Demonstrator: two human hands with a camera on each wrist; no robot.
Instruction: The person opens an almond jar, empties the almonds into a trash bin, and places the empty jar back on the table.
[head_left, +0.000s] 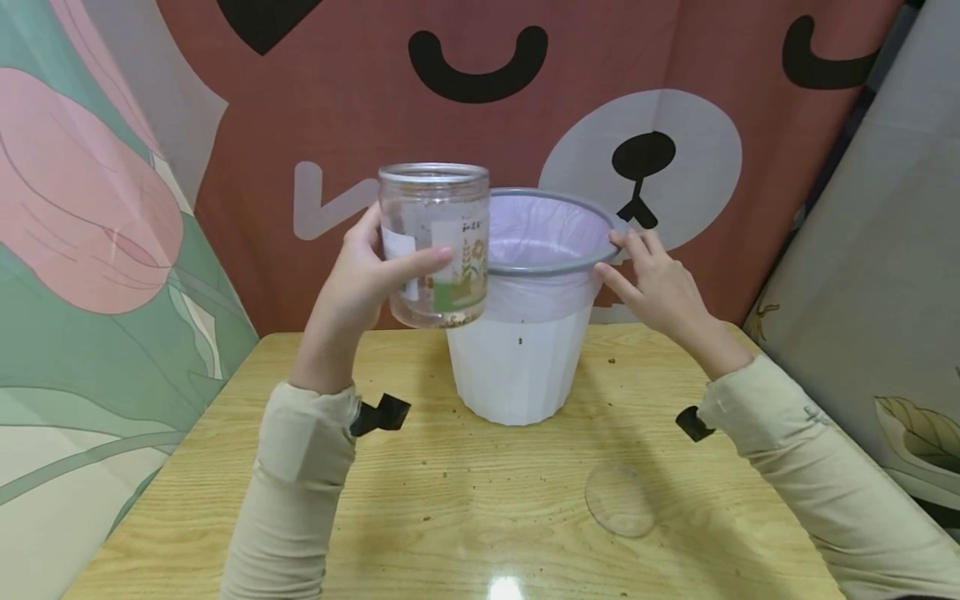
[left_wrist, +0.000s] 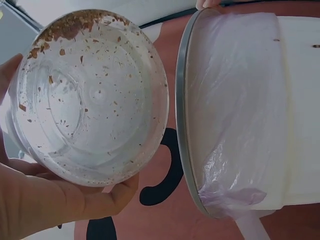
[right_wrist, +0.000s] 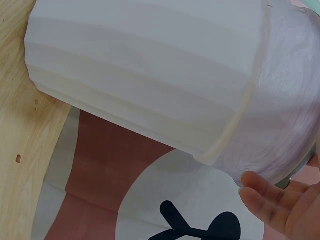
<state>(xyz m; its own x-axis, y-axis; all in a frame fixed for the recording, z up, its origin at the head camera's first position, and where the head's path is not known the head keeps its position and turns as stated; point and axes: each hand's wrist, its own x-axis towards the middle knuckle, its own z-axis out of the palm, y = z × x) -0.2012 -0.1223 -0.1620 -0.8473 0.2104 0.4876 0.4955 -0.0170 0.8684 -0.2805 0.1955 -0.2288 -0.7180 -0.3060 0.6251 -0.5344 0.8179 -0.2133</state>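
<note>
My left hand [head_left: 367, 271] grips a clear plastic jar [head_left: 457, 208] round its side, thumb across the front label. The jar has a metal rim and stands nearly upright in the air, in front of and to the left of a white trash can [head_left: 517, 375]. Brown crumbs [left_wrist: 75, 25] cling inside the bottom of the jar in the left wrist view. A thin purple bag [head_left: 555, 229] lines the trash can and folds over its grey rim. My right hand [head_left: 660, 283] holds the trash can's right rim, fingers on both sides of it.
A clear round disc [head_left: 619, 500] lies on the wooden table [head_left: 405, 533] at the front right. Small brown crumbs are scattered over the tabletop. Behind the table hangs a printed cloth [head_left: 360, 100] with a cartoon face.
</note>
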